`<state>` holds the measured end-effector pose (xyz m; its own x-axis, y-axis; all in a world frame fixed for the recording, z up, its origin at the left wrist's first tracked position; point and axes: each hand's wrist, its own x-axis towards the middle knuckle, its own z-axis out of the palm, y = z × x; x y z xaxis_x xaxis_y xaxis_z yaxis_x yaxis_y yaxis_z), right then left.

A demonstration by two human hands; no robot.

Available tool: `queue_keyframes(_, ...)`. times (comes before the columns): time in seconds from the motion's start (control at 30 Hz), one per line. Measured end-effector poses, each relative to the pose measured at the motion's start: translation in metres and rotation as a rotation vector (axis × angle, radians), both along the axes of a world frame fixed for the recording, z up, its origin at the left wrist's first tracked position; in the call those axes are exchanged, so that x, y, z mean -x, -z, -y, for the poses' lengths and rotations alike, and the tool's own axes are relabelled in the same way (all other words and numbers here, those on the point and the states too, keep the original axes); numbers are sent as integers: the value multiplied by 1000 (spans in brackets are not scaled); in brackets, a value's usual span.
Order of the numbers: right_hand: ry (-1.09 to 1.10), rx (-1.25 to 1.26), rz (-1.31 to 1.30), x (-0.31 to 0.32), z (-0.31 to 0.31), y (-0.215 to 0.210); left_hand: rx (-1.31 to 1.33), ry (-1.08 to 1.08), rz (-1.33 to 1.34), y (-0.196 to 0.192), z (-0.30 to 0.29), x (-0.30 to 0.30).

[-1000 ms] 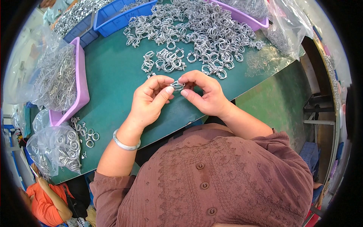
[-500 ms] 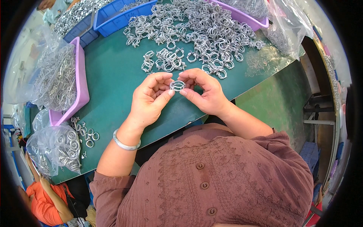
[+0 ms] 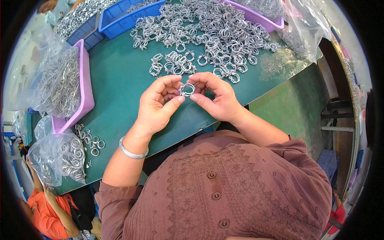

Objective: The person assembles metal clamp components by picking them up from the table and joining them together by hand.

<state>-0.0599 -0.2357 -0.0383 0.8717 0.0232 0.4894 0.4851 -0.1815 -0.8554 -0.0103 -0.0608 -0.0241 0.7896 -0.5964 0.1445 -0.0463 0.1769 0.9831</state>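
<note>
Between my two hands, just above the green table [image 3: 114, 102], is a silver-coloured metal ring [image 3: 187, 90]. My left hand [image 3: 159, 102] pinches its left side with thumb and fingertips. On the opposite side, my right hand [image 3: 218, 96] grips it the same way. The ring's round opening faces up toward me. Beyond my fingertips lies a small cluster of similar rings [image 3: 179, 63]. Behind that spreads a large heap of rings [image 3: 228, 36]. A pale bangle [image 3: 133, 150] circles my left wrist.
At the left stands a pink-purple bin [image 3: 86, 94] of bagged metal parts. Nearer are a clear bag of spiral pieces [image 3: 74, 156] and several loose rings [image 3: 95, 145]. A blue bin [image 3: 128, 20] and another purple bin [image 3: 256, 18] line the back. A person in orange [image 3: 50, 216] sits lower left.
The ring has been tilted between my fingertips, so its opening now looks rounder. Both hands stay in nearly the same place.
</note>
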Motion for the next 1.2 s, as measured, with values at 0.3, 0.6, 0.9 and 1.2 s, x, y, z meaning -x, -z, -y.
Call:
queue_keyframes(0.3, -2, -10, -1, 0, -1, 1, -7, -4, 30, 4, -1, -1)
queue_keyframes(0.6, 7, -1, 15, -1, 0, 4, -63, -6, 143, 5, -1, -2)
queue_keyframes(0.9, 17, 3, 24, 0, 0, 4, -105, -10, 160, 4, -1, -2)
queue_keyframes(1.2, -5, 8, 24, -1, 0, 3, -112, -15, 204, 1, -1, -1)
